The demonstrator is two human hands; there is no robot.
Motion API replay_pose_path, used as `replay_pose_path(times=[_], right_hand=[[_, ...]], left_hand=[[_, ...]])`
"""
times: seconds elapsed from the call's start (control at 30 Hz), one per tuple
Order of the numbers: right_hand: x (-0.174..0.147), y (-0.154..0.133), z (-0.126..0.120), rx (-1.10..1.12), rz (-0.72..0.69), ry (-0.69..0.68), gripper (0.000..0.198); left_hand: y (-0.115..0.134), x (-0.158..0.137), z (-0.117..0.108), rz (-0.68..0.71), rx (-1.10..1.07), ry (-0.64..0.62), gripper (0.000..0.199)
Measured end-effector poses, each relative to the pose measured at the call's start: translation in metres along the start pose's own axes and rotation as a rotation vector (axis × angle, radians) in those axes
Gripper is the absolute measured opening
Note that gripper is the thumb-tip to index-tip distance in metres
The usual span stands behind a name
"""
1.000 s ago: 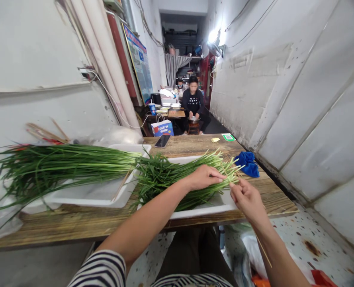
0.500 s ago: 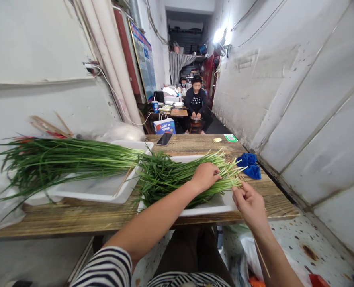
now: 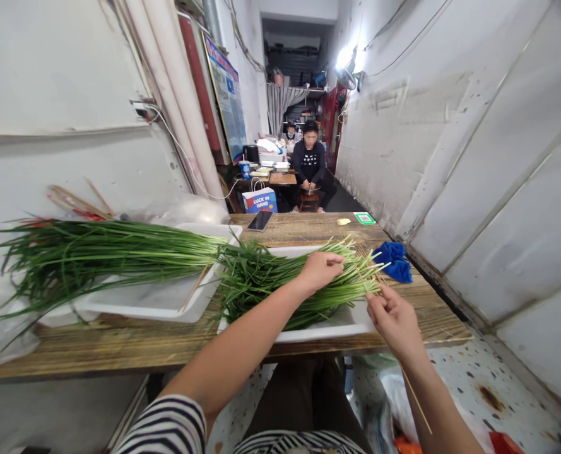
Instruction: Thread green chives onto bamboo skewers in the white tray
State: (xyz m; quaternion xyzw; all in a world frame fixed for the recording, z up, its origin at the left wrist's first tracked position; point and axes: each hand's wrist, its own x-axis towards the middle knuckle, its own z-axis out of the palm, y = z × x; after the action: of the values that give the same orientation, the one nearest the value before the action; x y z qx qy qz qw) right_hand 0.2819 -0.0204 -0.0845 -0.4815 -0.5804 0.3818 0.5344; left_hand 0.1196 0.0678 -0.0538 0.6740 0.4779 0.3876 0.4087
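Observation:
My left hand (image 3: 322,271) is over the pale stem ends of a heap of garlic chives (image 3: 280,284), its fingers pressed together; what they hold, if anything, is hidden. Right of the heap, my right hand (image 3: 394,315) pinches a thin bamboo skewer (image 3: 415,400), whose long end slants down below the wrist. Its fingertips touch the outermost stem ends. More thin skewers (image 3: 360,268) lie across the stems. A white tray (image 3: 303,335) lies under these chives. A second white tray (image 3: 166,310), to the left, bears longer chives (image 3: 119,252) and skewers.
On the wooden table (image 3: 138,343) are a phone (image 3: 260,220), a small yellowish piece (image 3: 343,222), a green-framed code card (image 3: 364,218) and a blue cloth (image 3: 394,261). Plastic bags (image 3: 190,209) lie at the left. Beyond, a person (image 3: 310,161) sits with hands over a bowl.
My left hand has moved slightly up and left above the stems. My right hand keeps its place by the stem ends, and the skewer's lower end has shifted slightly right.

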Motion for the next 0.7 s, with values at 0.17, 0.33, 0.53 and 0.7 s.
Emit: replay_pose_path(times=[0.17,0.33,0.53,0.7], right_hand=[[0.000,-0.002,-0.001,0.003,-0.008,-0.009,0.023],[0.001,-0.005,0.000,0.026,-0.005,-0.029,0.024],[0.001,-0.008,0.000,0.035,0.013,-0.033,0.026],[0.002,-0.005,0.000,0.035,0.015,-0.043,0.026]], left_hand=[[0.000,0.000,-0.001,0.058,-0.077,0.001,0.025],[0.002,-0.001,0.001,0.036,-0.126,0.037,0.021],[0.007,-0.002,0.007,0.011,-0.190,0.073,0.020],[0.010,-0.004,0.008,-0.008,-0.212,0.080,0.021]])
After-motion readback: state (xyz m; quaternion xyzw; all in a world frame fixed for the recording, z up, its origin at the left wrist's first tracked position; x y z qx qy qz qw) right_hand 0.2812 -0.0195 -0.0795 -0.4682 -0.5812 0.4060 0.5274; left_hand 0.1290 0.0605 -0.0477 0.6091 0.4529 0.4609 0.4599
